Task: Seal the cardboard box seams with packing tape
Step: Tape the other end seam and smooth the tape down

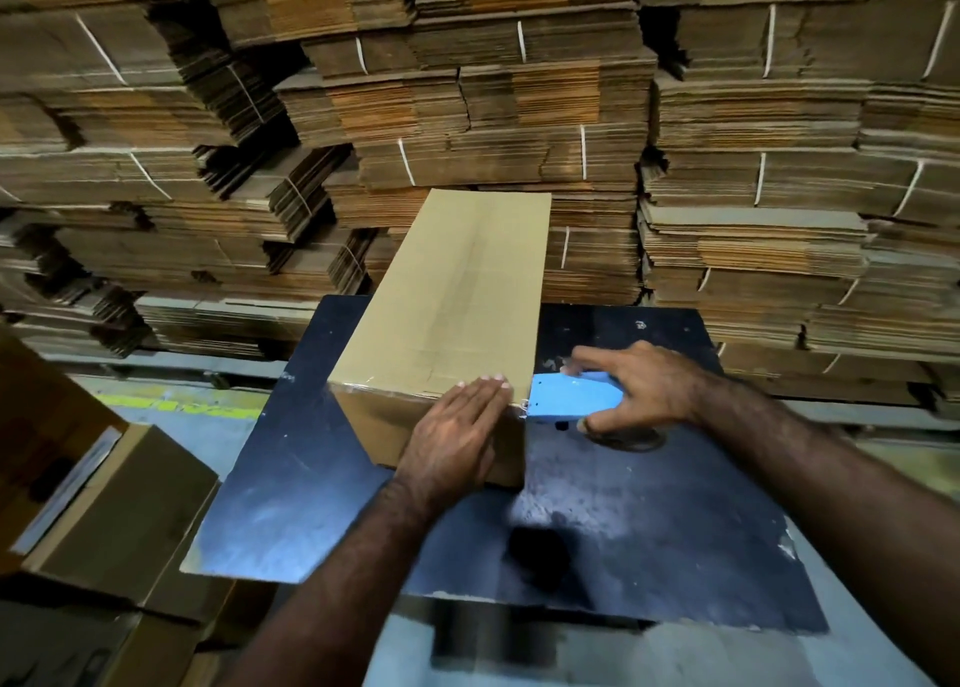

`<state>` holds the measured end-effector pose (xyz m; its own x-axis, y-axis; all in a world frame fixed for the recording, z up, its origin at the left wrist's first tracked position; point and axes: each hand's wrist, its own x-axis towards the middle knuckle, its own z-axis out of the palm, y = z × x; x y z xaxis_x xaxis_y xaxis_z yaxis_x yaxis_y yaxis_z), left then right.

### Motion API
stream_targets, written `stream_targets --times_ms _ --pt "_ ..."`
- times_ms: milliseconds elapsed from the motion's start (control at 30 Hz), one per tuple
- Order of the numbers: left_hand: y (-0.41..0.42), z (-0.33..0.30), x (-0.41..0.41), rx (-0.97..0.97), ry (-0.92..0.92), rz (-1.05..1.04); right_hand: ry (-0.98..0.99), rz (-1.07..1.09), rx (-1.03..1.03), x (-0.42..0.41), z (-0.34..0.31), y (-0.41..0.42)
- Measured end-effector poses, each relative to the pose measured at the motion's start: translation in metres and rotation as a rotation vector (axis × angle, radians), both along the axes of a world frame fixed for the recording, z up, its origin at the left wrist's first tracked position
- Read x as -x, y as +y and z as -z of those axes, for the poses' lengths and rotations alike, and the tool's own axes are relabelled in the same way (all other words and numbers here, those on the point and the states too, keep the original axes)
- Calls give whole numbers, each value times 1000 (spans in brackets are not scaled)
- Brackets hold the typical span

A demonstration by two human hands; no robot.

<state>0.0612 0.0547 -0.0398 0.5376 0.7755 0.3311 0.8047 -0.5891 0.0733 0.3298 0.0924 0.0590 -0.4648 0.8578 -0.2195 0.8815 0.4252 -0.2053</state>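
Note:
A long tan cardboard box [457, 291] lies on a dark table [311, 478], its length running away from me. Clear tape shines along its near top edge. My left hand [457, 437] lies flat with fingers together on the near end face of the box, fingertips at the top right corner. My right hand [639, 390] grips a blue tape dispenser [571, 400] just to the right of that corner, its nose touching the box edge. A roll of tape sits partly hidden under my right palm.
Tall stacks of flattened, strapped cardboard [467, 89] fill the whole background behind the table. Assembled brown boxes [119, 510] stand at the lower left beside the table. A grey floor with a yellow-green line [176, 406] shows to the left.

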Motion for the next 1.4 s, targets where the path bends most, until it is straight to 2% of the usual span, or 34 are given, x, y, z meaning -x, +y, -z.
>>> stream_targets --times_ms 133,267,500,567,633,667,800,900,967,1033,1100,1200,1333,1400 --pt "-2 0 -3 13 -12 -23 45 42 43 -21 5 -10" --pt "-2 -2 -4 37 -20 -36 -91 37 50 -3 1 -4" --pt "5 -8 -17 22 -9 -71 -195 40 177 35 -34 11" --pt "4 -8 -20 23 7 -117 -297 66 229 43 -37 7" --pt "2 -10 -20 11 -9 -164 -499 110 270 31 -18 -7" --pt "3 -10 -18 18 -30 -160 -516 145 248 18 -3 -16" --pt "9 -2 -19 -10 -113 -152 -136 449 62 -29 61 -39" --pt "8 3 -25 -58 -137 -152 -31 650 41 -30 117 -62" --pt "5 3 -29 -78 -137 -142 -17 759 4 -26 152 -81" --pt "-3 5 -31 -43 -105 -125 -53 777 -47 -21 180 -98" --pt "-9 6 -29 31 -56 -110 -14 830 107 -23 203 -109" --pt "-14 7 -26 116 3 -93 43 854 147 -27 247 -119" --pt "-18 -2 -18 99 73 -30 -66 734 54 -9 232 -131" --pt "-21 -8 -1 29 -60 -61 -129 718 72 -6 224 -126"
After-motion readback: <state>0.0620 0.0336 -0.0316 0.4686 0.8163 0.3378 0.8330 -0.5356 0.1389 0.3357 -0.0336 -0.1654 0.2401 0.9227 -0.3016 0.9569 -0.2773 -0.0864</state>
